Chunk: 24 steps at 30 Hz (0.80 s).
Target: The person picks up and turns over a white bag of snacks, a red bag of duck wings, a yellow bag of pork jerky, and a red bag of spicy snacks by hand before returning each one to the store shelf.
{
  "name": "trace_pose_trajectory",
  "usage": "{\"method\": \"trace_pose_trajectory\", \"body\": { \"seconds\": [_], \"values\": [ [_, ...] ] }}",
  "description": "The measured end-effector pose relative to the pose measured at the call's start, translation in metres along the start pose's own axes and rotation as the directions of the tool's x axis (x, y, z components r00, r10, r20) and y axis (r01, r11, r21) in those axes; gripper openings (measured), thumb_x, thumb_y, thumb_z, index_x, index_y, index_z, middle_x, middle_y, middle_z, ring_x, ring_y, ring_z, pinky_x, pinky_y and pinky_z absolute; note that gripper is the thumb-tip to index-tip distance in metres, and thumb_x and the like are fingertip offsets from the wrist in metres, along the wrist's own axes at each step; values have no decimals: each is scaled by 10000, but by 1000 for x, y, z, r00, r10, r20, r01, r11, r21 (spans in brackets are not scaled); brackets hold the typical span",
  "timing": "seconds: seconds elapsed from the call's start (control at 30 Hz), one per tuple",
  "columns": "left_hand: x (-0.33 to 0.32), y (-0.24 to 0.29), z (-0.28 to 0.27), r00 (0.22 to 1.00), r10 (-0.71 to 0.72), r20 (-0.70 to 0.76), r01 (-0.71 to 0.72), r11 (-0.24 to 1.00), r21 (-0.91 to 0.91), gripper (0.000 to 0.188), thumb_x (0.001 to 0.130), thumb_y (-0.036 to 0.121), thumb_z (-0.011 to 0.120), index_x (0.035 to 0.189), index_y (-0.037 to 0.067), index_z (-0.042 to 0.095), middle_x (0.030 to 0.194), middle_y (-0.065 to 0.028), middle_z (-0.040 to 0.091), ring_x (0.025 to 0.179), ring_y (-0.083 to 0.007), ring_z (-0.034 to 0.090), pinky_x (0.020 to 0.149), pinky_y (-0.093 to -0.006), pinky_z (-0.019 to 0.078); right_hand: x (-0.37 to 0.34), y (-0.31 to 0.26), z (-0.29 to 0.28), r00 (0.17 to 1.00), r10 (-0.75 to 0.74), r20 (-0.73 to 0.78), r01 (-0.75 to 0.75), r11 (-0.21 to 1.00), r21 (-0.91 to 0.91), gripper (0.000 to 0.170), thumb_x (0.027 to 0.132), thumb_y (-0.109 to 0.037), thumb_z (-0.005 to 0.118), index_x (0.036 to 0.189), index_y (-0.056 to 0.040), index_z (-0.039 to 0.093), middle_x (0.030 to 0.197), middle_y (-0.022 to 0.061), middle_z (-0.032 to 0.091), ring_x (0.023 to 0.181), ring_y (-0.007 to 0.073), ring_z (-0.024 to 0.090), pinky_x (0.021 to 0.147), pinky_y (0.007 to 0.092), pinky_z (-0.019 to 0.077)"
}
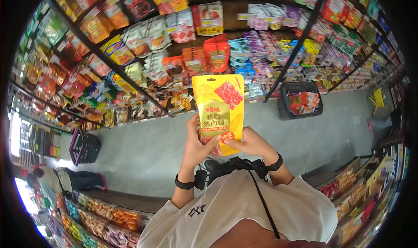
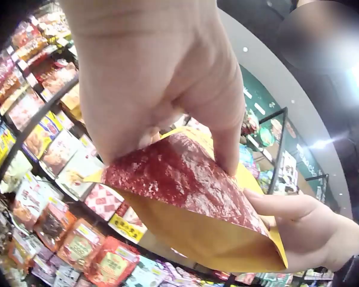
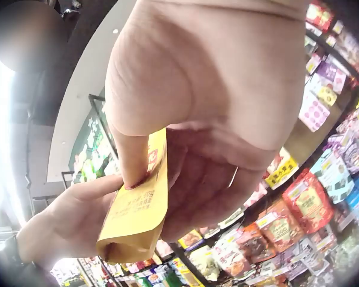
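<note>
A yellow pouch of pork jerky (image 1: 220,115) is held upright in front of the chest, its printed front facing up toward the head camera. My left hand (image 1: 197,142) grips its lower left side, thumb across the front and fingers behind. On the lower right edge, my right hand (image 1: 257,142) pinches the pouch between thumb and fingers. From below, the left wrist view shows the bottom of the pouch (image 2: 185,179) with a dark red meat picture. In the right wrist view, the right fingers lie spread behind the pouch (image 3: 137,209).
Shelves of bagged snacks (image 1: 215,54) stretch across the front. A dark basket with packets (image 1: 300,84) stands on the grey floor (image 1: 143,139) at right, and another basket (image 1: 84,146) stands at left. Behind on the left, a person (image 1: 65,180) is beside low snack bins (image 1: 104,211).
</note>
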State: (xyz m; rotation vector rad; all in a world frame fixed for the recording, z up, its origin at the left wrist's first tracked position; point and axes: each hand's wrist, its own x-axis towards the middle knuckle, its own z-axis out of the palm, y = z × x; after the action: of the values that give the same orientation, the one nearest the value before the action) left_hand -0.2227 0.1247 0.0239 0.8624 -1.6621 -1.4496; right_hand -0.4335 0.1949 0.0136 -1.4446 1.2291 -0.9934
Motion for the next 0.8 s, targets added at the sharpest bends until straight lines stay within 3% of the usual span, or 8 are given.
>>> {"method": "trace_pose_trajectory", "body": {
  "seconds": [0.1, 0.17, 0.23, 0.33, 0.43, 0.57, 0.77, 0.8],
  "values": [
    [7, -2, 66, 991, 2, 136, 15, 993, -119, 881, 879, 32, 801, 1538, -17, 218, 1409, -188, 487, 1318, -245, 553, 1057, -380, 511, -61, 6, -43, 992, 9, -129, -10, 1000, -4, 368, 982, -283, 720, 1241, -23, 694, 1069, 126, 777, 963, 219, 744, 857, 353, 557],
    [6, -5, 114, 979, 5, 203, 11, 997, -77, 838, 898, 69, 798, 1527, -25, 251, 1429, -197, 491, 1325, -244, 540, 1077, -386, 489, -102, 7, -72, 979, -9, -205, 3, 1000, -27, 342, 982, -257, 727, 1227, -20, 701, 1072, 107, 780, 964, 183, 739, 853, 335, 559],
    [5, 3, 160, 963, 40, 268, -29, 999, -43, 811, 911, 88, 792, 1520, -29, 270, 1439, -203, 493, 1321, -244, 542, 1084, -385, 480, -144, 21, -95, 963, 54, -262, -38, 997, 68, 315, 982, -221, 731, 1210, -5, 706, 1067, 83, 778, 952, 139, 722, 839, 315, 560],
    [7, -13, 220, 914, 231, 332, -229, 972, -48, 800, 912, 175, 801, 1505, -12, 297, 1247, -195, 582, 1160, -247, 646, 940, -355, 547, -195, 34, -122, 927, 161, -338, -89, 972, 220, 284, 986, -182, 732, 1185, 20, 709, 1061, 54, 769, 940, 91, 693, 819, 291, 560],
    [7, -8, 263, 887, 210, 412, -180, 978, -110, 774, 925, 216, 792, 1495, -11, 320, 1188, -192, 609, 1115, -245, 662, 918, -353, 551, -238, 39, -137, 875, 191, -444, -73, 960, 269, 275, 991, -171, 728, 1174, 34, 709, 1053, 47, 761, 925, 85, 679, 806, 283, 557],
    [13, 13, 286, 830, 44, 555, -19, 999, -51, 699, 975, 250, 736, 1493, 3, 338, 1154, -183, 628, 909, -230, 687, 786, -359, 553, -270, 42, -148, 815, 193, -546, -32, 957, 290, 272, 993, -173, 724, 1169, 34, 712, 1056, 49, 762, 923, 85, 675, 815, 280, 548],
    [10, -7, 299, 857, 138, 496, -170, 985, 21, 662, 995, 265, 710, 1491, 13, 351, 1121, -175, 650, 801, -218, 679, 725, -352, 545, -267, 58, -151, 807, 246, -536, -34, 927, 373, 274, 995, -185, 720, 1157, 35, 716, 1051, 54, 762, 906, 83, 667, 812, 275, 534],
    [11, -2, 292, 863, 74, 500, -109, 993, 41, 650, 1002, 236, 701, 1498, 11, 345, 1171, -178, 638, 880, -211, 677, 774, -347, 544, -261, 57, -151, 819, 243, -520, -38, 927, 373, 273, 995, -187, 720, 1154, 34, 716, 1049, 55, 762, 902, 82, 666, 809, 275, 533]
  ]
}}
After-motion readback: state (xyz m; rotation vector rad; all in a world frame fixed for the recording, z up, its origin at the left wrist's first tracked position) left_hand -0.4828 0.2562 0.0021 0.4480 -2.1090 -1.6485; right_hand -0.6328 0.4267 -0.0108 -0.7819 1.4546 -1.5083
